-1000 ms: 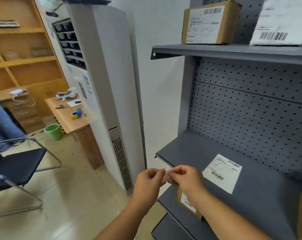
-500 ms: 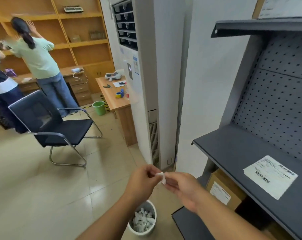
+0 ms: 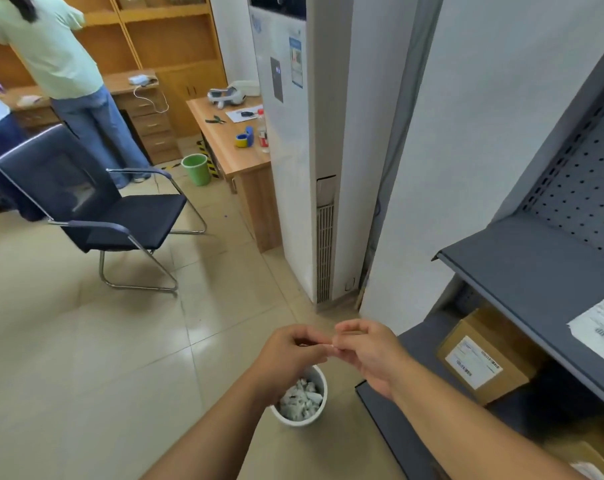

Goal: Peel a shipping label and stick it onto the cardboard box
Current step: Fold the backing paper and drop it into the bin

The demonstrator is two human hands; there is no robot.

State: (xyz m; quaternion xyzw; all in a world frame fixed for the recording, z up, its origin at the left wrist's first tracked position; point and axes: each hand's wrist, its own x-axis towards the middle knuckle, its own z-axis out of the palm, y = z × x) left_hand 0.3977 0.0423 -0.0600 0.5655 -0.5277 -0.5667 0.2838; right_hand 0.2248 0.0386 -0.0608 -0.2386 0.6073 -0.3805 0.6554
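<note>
My left hand (image 3: pixel 286 358) and my right hand (image 3: pixel 369 355) meet fingertip to fingertip low in the middle of the view. Between them they pinch a tiny scrap of white paper (image 3: pixel 329 346), mostly hidden by the fingers. Directly below the hands a white waste bin (image 3: pixel 297 423) stands on the floor with crumpled white paper in it. A white shipping label (image 3: pixel 601 327) lies flat on the grey shelf (image 3: pixel 522 271) at the right edge. On the lower shelf sits a cardboard box (image 3: pixel 508 341) that carries a label.
A black chair (image 3: pixel 120 216) stands on the tiled floor to the left. Behind it are a wooden desk (image 3: pixel 231 154), a green bin (image 3: pixel 195 168) and a tall white cabinet unit (image 3: pixel 304 133). A person in a green top (image 3: pixel 51 53) stands at the far shelves.
The view has swung left and down, away from the shelf toward the floor. My hands stay together on the scrap and now hover over the white bin.
</note>
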